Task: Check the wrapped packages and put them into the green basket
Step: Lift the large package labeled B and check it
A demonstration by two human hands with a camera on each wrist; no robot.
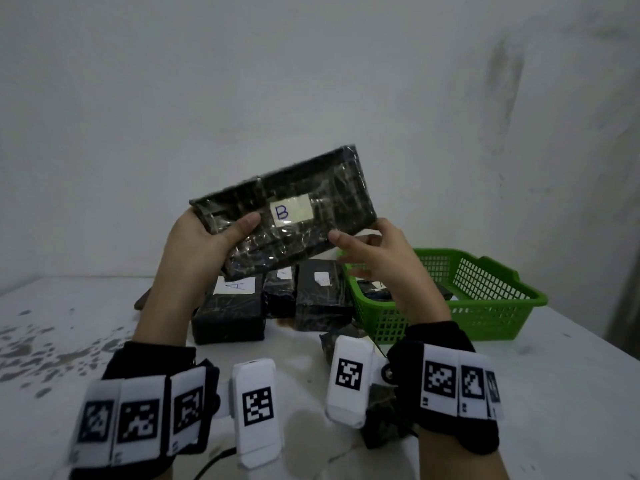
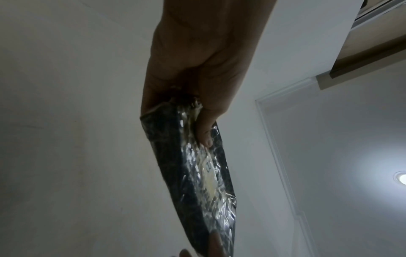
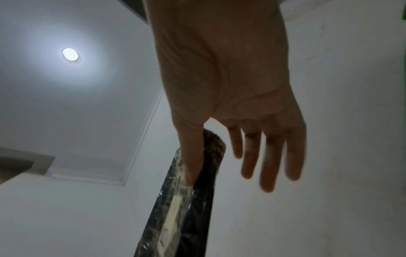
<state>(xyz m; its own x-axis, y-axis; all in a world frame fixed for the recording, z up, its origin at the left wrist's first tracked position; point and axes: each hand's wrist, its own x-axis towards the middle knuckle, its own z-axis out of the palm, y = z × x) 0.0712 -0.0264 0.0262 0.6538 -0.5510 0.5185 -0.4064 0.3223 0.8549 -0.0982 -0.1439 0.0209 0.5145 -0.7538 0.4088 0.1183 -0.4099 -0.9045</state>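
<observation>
I hold up a flat black package [image 1: 304, 195] wrapped in clear film, tilted, its white label marked "B" facing me. My left hand [image 1: 207, 244] grips its left end, thumb across the front and fingers behind. My right hand [image 1: 384, 265] is at the lower right corner; only the thumb touches the package. In the right wrist view the package [image 3: 182, 208] lies under the thumb of this hand [image 3: 230, 87], whose other fingers are straight and spread clear of it. The left wrist view shows the left hand [image 2: 204, 60] clamping the package [image 2: 197, 173]. The green basket [image 1: 485, 320] stands to the right.
On the white table [image 1: 69, 341] below the lifted package lie three black wrapped packages: one labelled "A" [image 1: 228, 313], a narrow one [image 1: 280, 289] and a third [image 1: 322, 296]. Another dark package [image 1: 384, 420] lies near my right wrist. A dark package [image 1: 374, 292] lies in the basket. A wall rises behind.
</observation>
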